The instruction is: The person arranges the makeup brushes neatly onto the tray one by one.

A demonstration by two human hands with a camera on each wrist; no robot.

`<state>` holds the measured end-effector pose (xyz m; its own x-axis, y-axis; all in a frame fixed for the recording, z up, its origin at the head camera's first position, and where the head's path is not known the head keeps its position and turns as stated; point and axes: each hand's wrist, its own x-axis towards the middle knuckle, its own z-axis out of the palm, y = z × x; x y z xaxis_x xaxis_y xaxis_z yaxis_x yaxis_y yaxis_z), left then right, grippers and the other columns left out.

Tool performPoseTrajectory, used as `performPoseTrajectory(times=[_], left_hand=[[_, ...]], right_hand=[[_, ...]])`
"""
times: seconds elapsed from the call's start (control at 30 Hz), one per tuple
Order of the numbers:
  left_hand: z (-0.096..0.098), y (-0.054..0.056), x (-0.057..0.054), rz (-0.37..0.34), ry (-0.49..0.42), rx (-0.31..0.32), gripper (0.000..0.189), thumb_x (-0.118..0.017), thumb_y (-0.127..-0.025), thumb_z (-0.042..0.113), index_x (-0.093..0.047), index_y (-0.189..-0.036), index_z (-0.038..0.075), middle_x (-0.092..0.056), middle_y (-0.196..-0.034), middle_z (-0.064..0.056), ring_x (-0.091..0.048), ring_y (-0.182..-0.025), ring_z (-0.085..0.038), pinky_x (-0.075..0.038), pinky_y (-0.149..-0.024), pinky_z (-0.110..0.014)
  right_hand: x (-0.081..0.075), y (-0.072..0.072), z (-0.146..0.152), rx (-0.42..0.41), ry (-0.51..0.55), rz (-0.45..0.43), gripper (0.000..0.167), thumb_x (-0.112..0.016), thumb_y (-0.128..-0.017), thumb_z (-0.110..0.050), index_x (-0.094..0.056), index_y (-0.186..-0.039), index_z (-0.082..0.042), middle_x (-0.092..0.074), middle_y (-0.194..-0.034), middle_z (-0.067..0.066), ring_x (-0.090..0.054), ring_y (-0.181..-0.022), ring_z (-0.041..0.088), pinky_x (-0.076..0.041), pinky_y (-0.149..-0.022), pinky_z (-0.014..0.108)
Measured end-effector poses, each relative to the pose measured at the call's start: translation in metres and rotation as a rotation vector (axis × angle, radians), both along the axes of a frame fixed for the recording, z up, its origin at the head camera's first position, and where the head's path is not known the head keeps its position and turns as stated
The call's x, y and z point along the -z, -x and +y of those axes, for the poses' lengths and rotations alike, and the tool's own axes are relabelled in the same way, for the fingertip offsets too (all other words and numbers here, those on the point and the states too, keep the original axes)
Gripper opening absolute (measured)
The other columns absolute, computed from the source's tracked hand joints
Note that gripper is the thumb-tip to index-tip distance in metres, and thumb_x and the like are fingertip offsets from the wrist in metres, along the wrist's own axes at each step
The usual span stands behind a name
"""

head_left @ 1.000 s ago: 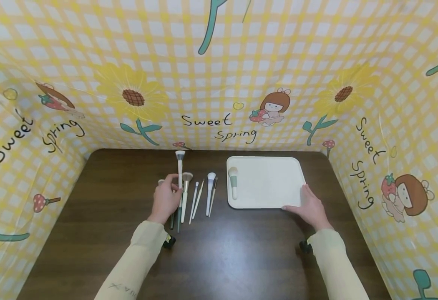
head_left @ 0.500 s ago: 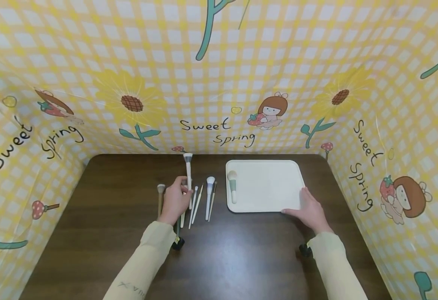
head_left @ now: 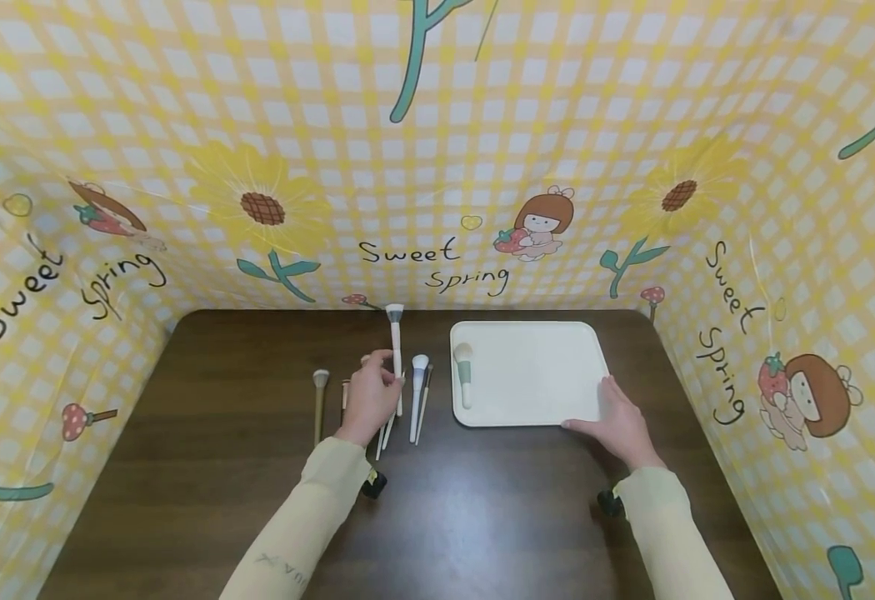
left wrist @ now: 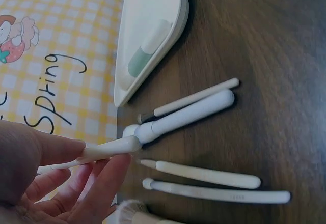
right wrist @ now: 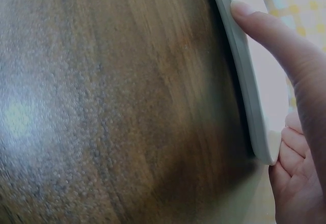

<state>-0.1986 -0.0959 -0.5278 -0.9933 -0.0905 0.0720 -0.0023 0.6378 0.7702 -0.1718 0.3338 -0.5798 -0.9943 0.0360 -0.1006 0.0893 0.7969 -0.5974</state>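
Observation:
My left hand (head_left: 368, 402) pinches a white-handled makeup brush (head_left: 397, 337) between thumb and fingers, its bristles pointing up and away. In the left wrist view the rounded handle end (left wrist: 133, 143) pokes out past the fingertips, above the brushes on the table. My right hand (head_left: 623, 425) grips the near right corner of a white tray (head_left: 535, 375), thumb on the front rim and fingers along the right side. Inside the tray, near its left edge, lies a short makeup brush with a green and white handle (head_left: 465, 379).
Between left hand and tray lie a thick white brush (head_left: 417, 404) and a thin brush (head_left: 425, 408). Two slim brushes (left wrist: 209, 175) lie partly under the left hand. Left of it is a brown-handled brush (head_left: 318, 408). A checked cloth (head_left: 437, 167) encloses the dark table (head_left: 482, 517).
My left hand has moved right with the white-handled brush, from over the left brushes toward the tray, uncovering the brown-handled one. The right hand stays at the tray corner.

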Motion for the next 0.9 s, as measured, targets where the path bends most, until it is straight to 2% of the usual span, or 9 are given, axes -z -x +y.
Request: performPoseTrajectory(times=[0.4,0.63,0.9], left_hand=[[0.021,0.003,-0.001,0.009,-0.037,0.026,0.045,-0.073,-0.090,0.005,-0.058,-0.132,0.002,-0.069,-0.084,-0.009,-0.063,-0.075,-0.027,-0.051,-0.069,-0.042],[0.032,0.004,0.000,-0.021,-0.063,0.034,0.043,-0.072,-0.091,0.004,-0.059,-0.132,0.003,-0.068,-0.083,-0.008,-0.064,-0.072,-0.025,-0.054,-0.066,-0.041],[0.044,0.002,0.003,-0.054,-0.066,0.037,0.042,-0.073,-0.091,0.009,-0.062,-0.131,0.006,-0.070,-0.084,-0.005,-0.064,-0.074,-0.023,-0.054,-0.069,-0.041]], right_hand=[[-0.001,0.000,-0.001,-0.004,-0.007,-0.004,0.134,-0.086,-0.071,-0.063,-0.015,-0.156,0.011,-0.012,-0.163,0.030,-0.017,-0.148,0.048,-0.022,-0.115,0.059],[-0.003,-0.001,-0.001,-0.004,-0.005,-0.001,0.134,-0.087,-0.070,-0.062,-0.014,-0.156,0.012,-0.012,-0.163,0.031,-0.017,-0.148,0.048,-0.022,-0.115,0.059],[-0.003,0.000,-0.002,-0.008,-0.015,-0.002,0.134,-0.086,-0.071,-0.062,-0.014,-0.156,0.012,-0.012,-0.163,0.031,-0.017,-0.148,0.048,-0.022,-0.115,0.059]])
